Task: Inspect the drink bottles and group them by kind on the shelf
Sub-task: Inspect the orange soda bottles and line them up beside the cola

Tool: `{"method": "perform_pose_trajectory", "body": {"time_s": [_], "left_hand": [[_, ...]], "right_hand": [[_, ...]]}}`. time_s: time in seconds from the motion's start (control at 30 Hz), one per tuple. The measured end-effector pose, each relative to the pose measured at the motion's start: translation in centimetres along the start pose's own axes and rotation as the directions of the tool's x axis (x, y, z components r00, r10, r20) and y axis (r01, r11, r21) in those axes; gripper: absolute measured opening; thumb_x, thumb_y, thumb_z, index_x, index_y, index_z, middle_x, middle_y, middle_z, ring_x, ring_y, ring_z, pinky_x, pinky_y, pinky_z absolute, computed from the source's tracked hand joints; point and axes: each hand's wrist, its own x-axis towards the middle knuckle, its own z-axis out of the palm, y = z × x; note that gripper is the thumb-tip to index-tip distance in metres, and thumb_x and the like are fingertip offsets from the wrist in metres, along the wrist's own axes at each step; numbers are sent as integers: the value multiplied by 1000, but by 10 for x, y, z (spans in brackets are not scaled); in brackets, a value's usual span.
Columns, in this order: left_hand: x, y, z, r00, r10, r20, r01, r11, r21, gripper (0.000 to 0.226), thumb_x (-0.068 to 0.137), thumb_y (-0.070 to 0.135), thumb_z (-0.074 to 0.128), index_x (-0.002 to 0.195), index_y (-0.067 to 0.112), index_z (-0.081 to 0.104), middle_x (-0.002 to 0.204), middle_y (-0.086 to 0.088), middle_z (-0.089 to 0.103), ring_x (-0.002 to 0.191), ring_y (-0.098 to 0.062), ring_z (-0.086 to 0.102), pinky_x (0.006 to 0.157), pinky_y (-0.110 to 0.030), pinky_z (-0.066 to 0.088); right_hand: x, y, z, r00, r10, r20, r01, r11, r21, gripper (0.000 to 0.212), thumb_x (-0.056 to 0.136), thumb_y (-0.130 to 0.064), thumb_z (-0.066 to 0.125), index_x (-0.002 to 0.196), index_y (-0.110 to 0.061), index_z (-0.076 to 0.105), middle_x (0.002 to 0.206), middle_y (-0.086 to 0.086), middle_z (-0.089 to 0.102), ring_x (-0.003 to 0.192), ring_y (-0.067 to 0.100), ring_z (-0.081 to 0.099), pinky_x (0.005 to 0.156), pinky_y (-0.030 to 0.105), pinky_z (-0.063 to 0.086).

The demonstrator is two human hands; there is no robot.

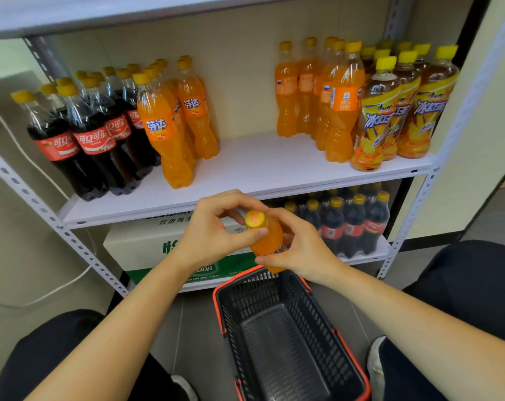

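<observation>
Orange soda bottle (267, 241) is held up in both hands in front of the rack, just below the front edge of the middle shelf (260, 169). It is over the far end of the black basket (312, 308) with the red rim, which stands on the floor between the person's knees. On my feed the bottle tips toward the camera, so I look almost straight at its yellow cap (256, 219). The left hand (213, 230) is curled tight: its thumb presses the neck just under the cap and its fingers arch over the top on the far side. The right hand (303, 250) wraps the body from the right and below, with the thumb across the lower front and the fingers hidden behind the bottle. I read both as closed round it. On the middle shelf the cola bottles (86, 134) stand at the left, touching a cluster of orange soda (170, 131). After a bare stretch come a second orange cluster (326, 94) and the iced tea bottles (390, 117) at the right end. On the lower shelf I see a white-and-green water carton (147, 244) and a pack of cola (352, 227).
</observation>
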Motion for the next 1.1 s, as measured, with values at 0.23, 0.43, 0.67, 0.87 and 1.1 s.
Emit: {"method": "perform_pose_trajectory", "body": {"time_s": [0.23, 0.43, 0.67, 0.87, 1.1], "left_hand": [[-2, 5, 10, 980, 2, -199, 39, 979, 202, 6, 77, 16, 81, 79, 18, 75, 76, 7, 71, 69, -14, 66, 60, -24, 52], [1, 0, 5, 944, -315, -96, 279, 920, -275, 18, 86, 24, 72, 89, 7, 77, 81, -13, 74, 73, -17, 68, 61, -26, 56], [-1, -5, 1, 971, -238, -10, 211, 880, -426, 28, 92, 10, 62, 118, 8, 71, 116, -8, 74, 108, -21, 68, 80, -29, 57], [-4, -5, 9, 975, -16, -222, -8, 994, -108, 29, 85, 2, 77, 114, 6, 74, 116, -8, 74, 102, -21, 73, 83, -31, 61], [-4, -6, 18, 915, 23, -404, -39, 999, -31, 13, 81, 11, 82, 94, 12, 78, 97, 0, 76, 89, -11, 74, 75, -23, 59]], "right_hand": [[-1, -3, -3, 998, -59, -37, 53, 988, -145, 77, 68, -34, 93, 136, -37, 56, 126, -16, 65, 115, 10, 63, 93, 44, 56], [-1, -3, -6, 999, -47, -19, 43, 982, -184, 80, 69, -36, 94, 139, -35, 54, 128, -13, 64, 115, 11, 62, 95, 42, 56], [3, -5, -11, 1000, -22, -5, 21, 994, -112, 76, 68, -46, 91, 134, -46, 53, 125, -23, 62, 114, -2, 59, 90, 22, 53], [7, -8, -19, 999, 6, 53, -1, 996, -93, 79, 65, -62, 84, 135, -42, 55, 121, -20, 68, 108, 2, 66, 93, 33, 57], [6, -12, -23, 990, 46, 134, -45, 999, -13, 79, 68, -49, 90, 139, -37, 57, 122, -15, 71, 111, 6, 69, 97, 41, 58]]}}
